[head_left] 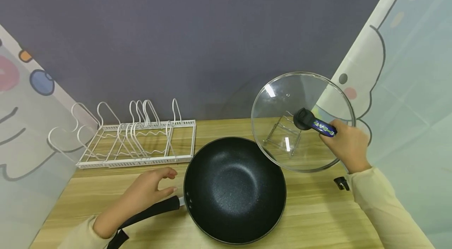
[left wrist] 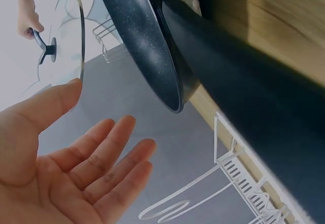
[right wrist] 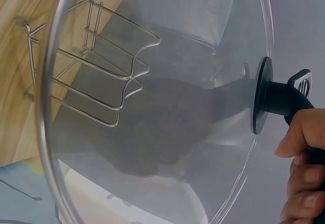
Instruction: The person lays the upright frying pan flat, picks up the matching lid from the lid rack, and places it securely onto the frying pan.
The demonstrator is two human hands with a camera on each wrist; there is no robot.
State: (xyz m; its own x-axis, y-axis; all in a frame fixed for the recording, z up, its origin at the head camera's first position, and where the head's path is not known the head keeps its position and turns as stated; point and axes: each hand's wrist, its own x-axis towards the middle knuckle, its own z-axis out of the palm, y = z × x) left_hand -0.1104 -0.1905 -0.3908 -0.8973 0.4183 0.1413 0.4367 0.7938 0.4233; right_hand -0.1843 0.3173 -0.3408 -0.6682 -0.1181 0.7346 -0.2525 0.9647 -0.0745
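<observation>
A large clear glass lid (head_left: pixel 282 96) with a metal rim is held up at the right, tilted. My right hand (head_left: pixel 347 145) grips its black handle (head_left: pixel 314 122), fingers curled round it in the right wrist view. Through the glass shows a small wire rack (right wrist: pixel 101 56). My left hand (head_left: pixel 148 186) holds nothing; its fingers are relaxed and spread in the left wrist view, above the handle (head_left: pixel 152 211) of a black wok (head_left: pixel 234 190). The wok sits on the table, its inside bare.
A white wire dish rack (head_left: pixel 137 160) stands at the back left of the wooden table (head_left: pixel 314 205). A small black object (head_left: pixel 341 183) lies near my right sleeve. A grey wall panel (head_left: pixel 212 44) rises behind, with printed cloth (head_left: pixel 416 103) on both sides.
</observation>
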